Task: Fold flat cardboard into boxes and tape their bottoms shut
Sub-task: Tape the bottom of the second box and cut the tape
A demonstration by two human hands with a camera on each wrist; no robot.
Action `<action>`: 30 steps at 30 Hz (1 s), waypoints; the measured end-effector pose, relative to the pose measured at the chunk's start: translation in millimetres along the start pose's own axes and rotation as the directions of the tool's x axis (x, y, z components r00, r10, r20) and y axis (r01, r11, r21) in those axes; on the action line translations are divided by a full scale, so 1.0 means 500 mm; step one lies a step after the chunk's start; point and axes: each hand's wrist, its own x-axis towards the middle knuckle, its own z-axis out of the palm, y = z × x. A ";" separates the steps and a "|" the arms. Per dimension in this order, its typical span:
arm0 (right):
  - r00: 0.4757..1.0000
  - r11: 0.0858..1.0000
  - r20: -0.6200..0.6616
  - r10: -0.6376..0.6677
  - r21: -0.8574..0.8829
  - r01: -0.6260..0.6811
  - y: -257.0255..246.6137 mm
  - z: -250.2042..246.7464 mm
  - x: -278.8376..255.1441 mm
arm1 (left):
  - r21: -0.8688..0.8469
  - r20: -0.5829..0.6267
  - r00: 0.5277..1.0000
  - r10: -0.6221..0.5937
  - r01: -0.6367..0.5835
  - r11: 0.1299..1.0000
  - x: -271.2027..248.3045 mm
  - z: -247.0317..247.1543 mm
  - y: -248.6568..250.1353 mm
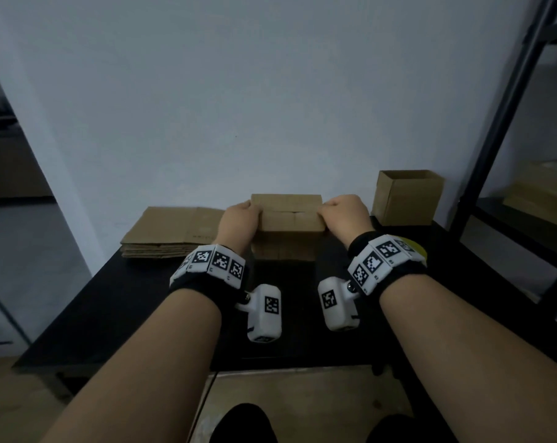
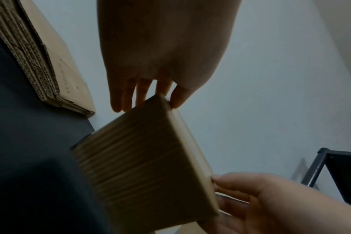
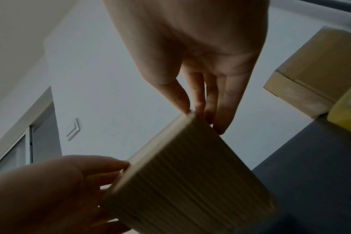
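Item 1, brown corrugated cardboard box (image 1: pixel 286 227): stands at the worktop's centre, flaps folded over on top, a seam showing between them. I judge this upturned face is the bottom, held shut ready for tape.

Item 2, my left hand (image 1: pixel 239 222): at the box's 9 o'clock side, fingers (image 2: pixel 130 96) down the wall and thumb over the top edge, pinching the corner so the flaps cannot spring up.

Item 3, my right hand (image 1: pixel 344 215): mirrors it at 3 o'clock, fingers (image 3: pixel 220 107) and thumb clamped on the opposite edge.

Item 4, stack of flat brown cardboard sheets (image 1: pixel 171 233): at 10 o'clock, near the left hand, presumably stock for later boxes.

Item 5, open-topped brown cardboard box (image 1: pixel 408 198): at 1 o'clock by the wall, apparently a finished one set aside.

Item 6, yellow object (image 3: pixel 345 114): just beside my right wrist; possibly the tape, I cannot tell.

Item 7, black worktop (image 1: pixel 127 302): carries all of it.
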 end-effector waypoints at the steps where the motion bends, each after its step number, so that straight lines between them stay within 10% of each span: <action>1: 1.000 1.000 -0.007 -0.012 -0.006 0.012 -0.001 -0.004 -0.003 | 0.007 -0.001 0.999 0.043 -0.043 0.999 0.001 0.001 -0.005; 18: 0.960 0.977 0.203 0.195 -0.131 -0.170 0.040 -0.009 0.011 | 0.039 0.073 0.988 -0.134 0.131 0.991 0.020 0.027 -0.044; 21: 0.948 0.971 0.240 0.208 -0.171 -0.169 0.039 -0.006 0.017 | 0.413 0.114 0.992 -0.045 -0.006 0.911 0.013 0.040 -0.043; 30: 0.961 0.972 0.180 0.210 -0.140 -0.187 0.033 -0.062 0.067 | 0.163 0.041 0.999 -0.024 0.017 0.987 0.075 0.098 0.005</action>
